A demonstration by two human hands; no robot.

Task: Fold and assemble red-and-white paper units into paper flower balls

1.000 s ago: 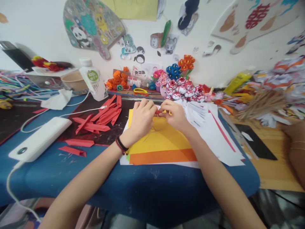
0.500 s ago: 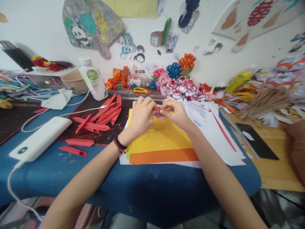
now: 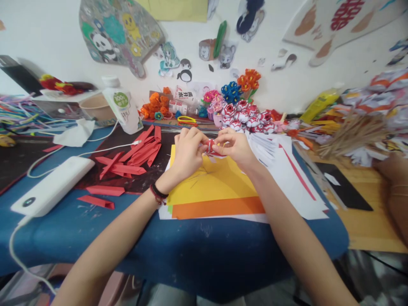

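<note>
Between my two hands is a small red-and-white paper flower (image 3: 211,146), partly covered by fingers. My left hand (image 3: 189,152) pinches its left side, and my right hand (image 3: 235,147) grips its right side with thumb and fingers. Both hands are over yellow paper (image 3: 204,180), which lies on an orange sheet (image 3: 219,208) and white sheets. Thin dark wires rest on the yellow paper near my left hand. Folded red paper strips (image 3: 140,153) lie in a loose pile to the left. Finished red-and-white paper flowers (image 3: 244,114) are bunched behind my hands.
A white power bank (image 3: 52,187) with a cable lies at left, near a white bottle (image 3: 123,106). White paper strips (image 3: 263,148) are at right. A black flat object (image 3: 344,187) sits on the wooden table beside brown sticks (image 3: 350,134). Another person's arm (image 3: 397,191) shows at the right edge.
The paper flower has turned a little between my fingers, and more of its red and white shows. My hands stay in nearly the same place; the view has shifted slightly.
</note>
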